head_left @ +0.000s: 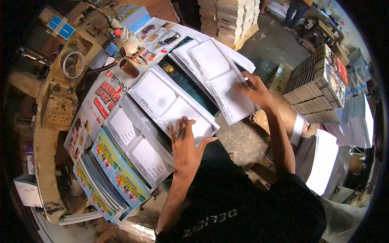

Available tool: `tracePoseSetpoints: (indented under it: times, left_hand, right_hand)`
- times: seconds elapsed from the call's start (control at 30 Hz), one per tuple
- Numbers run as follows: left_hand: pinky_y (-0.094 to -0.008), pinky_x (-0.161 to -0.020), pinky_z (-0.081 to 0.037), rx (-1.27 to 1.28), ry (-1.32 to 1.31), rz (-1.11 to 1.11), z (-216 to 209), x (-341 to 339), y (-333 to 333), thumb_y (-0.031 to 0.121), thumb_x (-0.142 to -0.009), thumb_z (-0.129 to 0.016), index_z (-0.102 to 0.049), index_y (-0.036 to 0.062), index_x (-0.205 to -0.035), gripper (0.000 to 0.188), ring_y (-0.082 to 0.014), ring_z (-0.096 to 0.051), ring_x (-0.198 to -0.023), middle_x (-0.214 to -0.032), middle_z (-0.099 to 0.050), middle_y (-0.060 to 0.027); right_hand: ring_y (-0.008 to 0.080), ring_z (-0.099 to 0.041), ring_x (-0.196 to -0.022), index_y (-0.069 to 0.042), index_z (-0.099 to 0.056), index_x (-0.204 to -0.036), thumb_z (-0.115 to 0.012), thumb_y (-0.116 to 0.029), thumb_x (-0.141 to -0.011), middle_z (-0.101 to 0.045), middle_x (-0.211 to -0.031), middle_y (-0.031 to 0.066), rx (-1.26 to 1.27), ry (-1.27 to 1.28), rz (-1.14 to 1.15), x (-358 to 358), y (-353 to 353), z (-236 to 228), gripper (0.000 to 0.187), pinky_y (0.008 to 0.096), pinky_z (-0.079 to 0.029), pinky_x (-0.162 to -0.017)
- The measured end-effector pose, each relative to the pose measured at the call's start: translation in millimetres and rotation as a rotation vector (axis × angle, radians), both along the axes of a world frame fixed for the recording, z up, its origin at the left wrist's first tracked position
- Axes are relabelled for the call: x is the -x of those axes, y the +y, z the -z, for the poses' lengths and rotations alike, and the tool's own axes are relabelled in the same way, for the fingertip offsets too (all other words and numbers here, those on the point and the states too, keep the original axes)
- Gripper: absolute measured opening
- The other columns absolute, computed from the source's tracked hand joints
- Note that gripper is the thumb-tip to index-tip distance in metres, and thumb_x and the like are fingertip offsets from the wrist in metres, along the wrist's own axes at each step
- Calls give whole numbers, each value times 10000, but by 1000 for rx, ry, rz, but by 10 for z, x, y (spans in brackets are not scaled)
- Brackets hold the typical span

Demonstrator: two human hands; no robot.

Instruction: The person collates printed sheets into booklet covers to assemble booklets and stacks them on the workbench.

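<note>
Left hand (187, 150) spread on paper stack (150, 91); right hand (259, 94) pinches sheet (227, 86) by right edge (likely light, floppy; sound hold).

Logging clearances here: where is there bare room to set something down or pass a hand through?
Best: the printed poster, between the tan frame and the paper stacks. Narrower: the dark strip between the stack under the left hand and the sheets at the right hand. Crowded: the near left, packed with yellow and blue covers.
</note>
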State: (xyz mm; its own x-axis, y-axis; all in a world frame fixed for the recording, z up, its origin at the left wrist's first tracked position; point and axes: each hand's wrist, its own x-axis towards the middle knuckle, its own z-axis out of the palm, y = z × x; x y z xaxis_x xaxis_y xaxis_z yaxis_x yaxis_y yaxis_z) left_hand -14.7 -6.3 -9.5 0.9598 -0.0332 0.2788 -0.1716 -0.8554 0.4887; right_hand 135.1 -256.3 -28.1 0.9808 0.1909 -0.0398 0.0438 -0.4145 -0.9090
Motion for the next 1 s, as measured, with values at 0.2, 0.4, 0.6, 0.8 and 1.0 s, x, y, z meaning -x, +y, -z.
tracePoseSetpoints:
  times: [0.2,0.4,0.6,0.8,1.0]
  left_hand:
    - [-461,-939,-509,374,265,-105,-201,153,37,25,-952,-551,-493,5,-1085,146,-462,-619,-927,-971,-643,-220]
    - [-305,-683,-494,413,-200,-156,94,479,96,-20,-938,-595,-542,17,-1006,93,-165,-589,-687,-798,-596,-110]
    - [-379,-916,-502,403,-152,47,-176,463,280,69,-838,-733,-659,41,-1043,219,-260,-674,-970,-1017,-694,-134]
    - [-447,-859,-478,46,153,-191,-411,778,935,267,-676,-874,-623,25,-1003,478,-327,-583,-966,-1044,-573,-132]
    - [-415,-851,-494,238,281,-68,-273,927,1261,153,-746,-824,-609,2,-1028,385,-332,-616,-966,-1052,-599,-142]
  right_hand:
    - [124,-589,-966,13,-514,-1345,-748,-149,-872,-652,-1076,71,-393,78,82,16,-38,87,552,241,-473,-841]
    - [117,-590,-951,18,-505,-1353,-720,-199,-893,-656,-1051,54,-447,2,-294,174,405,-171,552,280,-479,-858]
    - [211,-478,-1272,58,-417,-1433,-617,-136,-924,-562,-1345,150,-317,-127,-443,242,885,396,581,305,-328,-1101]
    - [236,-507,-1262,19,-505,-1399,-647,-541,-903,-583,-1328,164,-220,275,3,423,1138,-86,762,322,-332,-1109]
    - [201,-581,-1159,32,-566,-1324,-773,-373,-840,-638,-1242,142,-109,255,-39,465,1169,-86,665,311,-431,-1021]
